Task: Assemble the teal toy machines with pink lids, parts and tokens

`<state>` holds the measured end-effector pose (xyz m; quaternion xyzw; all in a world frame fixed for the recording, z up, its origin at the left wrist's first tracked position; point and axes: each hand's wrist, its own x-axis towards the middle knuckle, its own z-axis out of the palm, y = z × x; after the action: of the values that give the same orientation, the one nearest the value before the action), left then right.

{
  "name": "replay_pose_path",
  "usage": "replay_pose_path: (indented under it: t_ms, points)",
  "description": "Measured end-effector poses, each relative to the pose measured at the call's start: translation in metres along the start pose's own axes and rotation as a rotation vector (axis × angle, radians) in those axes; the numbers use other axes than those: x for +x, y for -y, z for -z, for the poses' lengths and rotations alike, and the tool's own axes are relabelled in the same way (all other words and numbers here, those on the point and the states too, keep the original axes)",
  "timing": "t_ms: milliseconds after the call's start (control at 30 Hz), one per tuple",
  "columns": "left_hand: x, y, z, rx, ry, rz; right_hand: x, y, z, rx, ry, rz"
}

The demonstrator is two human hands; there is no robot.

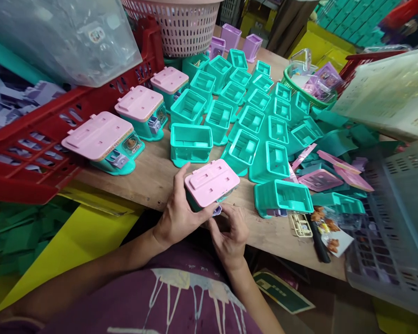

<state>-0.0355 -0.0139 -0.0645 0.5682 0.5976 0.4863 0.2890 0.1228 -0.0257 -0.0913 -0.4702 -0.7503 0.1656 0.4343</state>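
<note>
At the table's front edge, my left hand is wrapped round a teal plastic toy box with a pink lid, thumb along its near side. My right hand is at the box's front, fingers curled at a small purple part. Whether the right fingers grip that part or only press it is hard to make out. Beyond the held box stands an open teal box. To the left, several similar boxes with pink lids stand in a row, purple parts on their fronts.
Rows of open teal boxes cover the table's middle. A red crate stands left, a pink basket behind. Pink panels, a black-handled tool, a cream sprue and a clear crate are at right.
</note>
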Motion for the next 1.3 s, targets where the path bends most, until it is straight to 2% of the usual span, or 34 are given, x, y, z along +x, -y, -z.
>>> replay_pose_path:
  t_ms: [400,867,1300]
  points:
    - [-0.002,-0.012,0.002,0.078,0.063,0.073,-0.003,-0.002,-0.009,-0.085,0.001,0.030]
    - [-0.005,-0.015,-0.003,0.135,0.010,0.100,-0.005,-0.003,-0.008,-0.078,0.002,0.056]
    - [-0.005,-0.014,-0.010,0.079,-0.018,0.084,-0.005,-0.002,-0.008,-0.051,-0.021,0.056]
